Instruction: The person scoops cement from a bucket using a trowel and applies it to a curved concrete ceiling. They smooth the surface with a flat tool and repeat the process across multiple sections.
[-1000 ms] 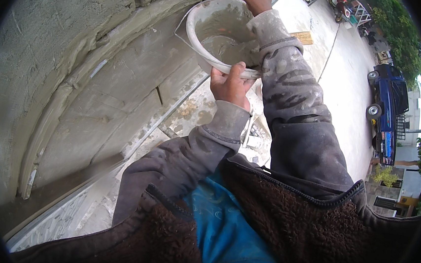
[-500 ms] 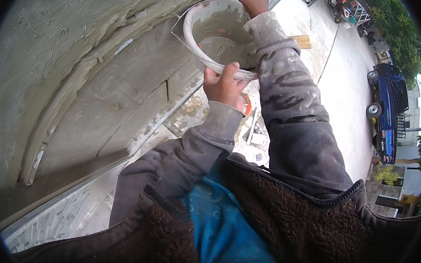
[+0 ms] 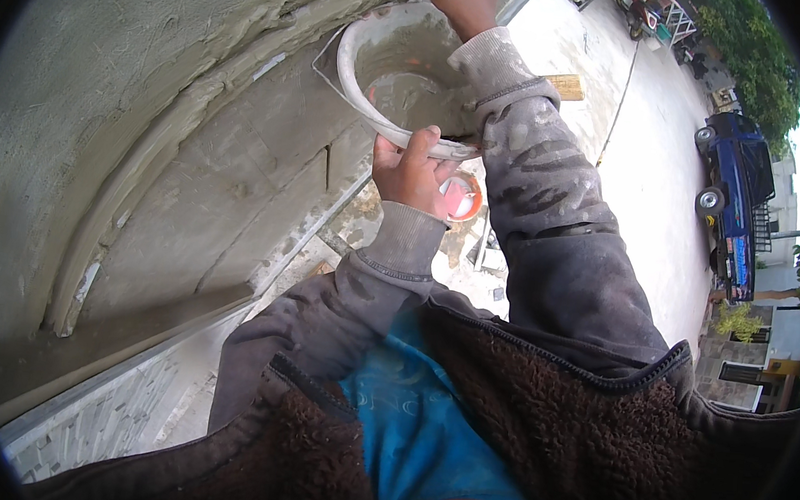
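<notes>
My left hand grips the near rim of a grey bucket with its thumb over the lip. The bucket is tilted, has a wire handle hanging at its left, and holds wet grey mortar. My right hand reaches over the bucket's far side to the plastered wall; its fingers run to the top edge, so what they hold cannot be made out. Beside the bucket runs a curved band of rough grey render on the wall.
Below my left hand is a red container on the ground. A wooden board lies on the pale concrete. A dark blue pickup stands at the right, with a scooter, trees and buildings beyond. A metal edge runs along the wall's foot.
My right hand and the bucket, with my left hand on it, have shifted left in the picture; the bucket's near rim sits slightly lower. More of the red container shows.
</notes>
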Action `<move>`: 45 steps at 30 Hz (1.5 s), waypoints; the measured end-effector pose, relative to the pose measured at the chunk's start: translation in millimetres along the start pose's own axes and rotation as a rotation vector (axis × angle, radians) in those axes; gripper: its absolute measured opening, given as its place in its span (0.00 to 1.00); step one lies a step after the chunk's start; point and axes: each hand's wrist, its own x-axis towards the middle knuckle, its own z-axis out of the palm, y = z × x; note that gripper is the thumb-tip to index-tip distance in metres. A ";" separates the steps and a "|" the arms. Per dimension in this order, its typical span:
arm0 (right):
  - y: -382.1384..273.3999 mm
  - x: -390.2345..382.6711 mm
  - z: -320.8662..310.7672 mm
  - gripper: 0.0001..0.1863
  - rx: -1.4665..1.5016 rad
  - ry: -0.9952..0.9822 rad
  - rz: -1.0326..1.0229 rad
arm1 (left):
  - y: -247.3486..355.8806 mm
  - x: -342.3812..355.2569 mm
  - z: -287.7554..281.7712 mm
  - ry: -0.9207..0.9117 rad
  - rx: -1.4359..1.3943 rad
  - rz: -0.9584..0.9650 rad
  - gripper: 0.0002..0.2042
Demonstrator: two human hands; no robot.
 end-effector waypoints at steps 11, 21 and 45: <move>-27.0 -14.4 -5.8 0.22 0.013 0.024 -0.020 | 24.8 -19.6 -21.8 -0.059 0.008 -0.021 0.27; -48.2 -24.6 -10.6 0.21 -0.011 -0.029 0.012 | 33.8 -25.7 -35.7 -0.084 0.030 -0.005 0.28; -59.4 -36.4 -3.6 0.21 0.056 -0.014 -0.053 | 37.8 -21.8 -42.2 -0.061 0.067 0.000 0.25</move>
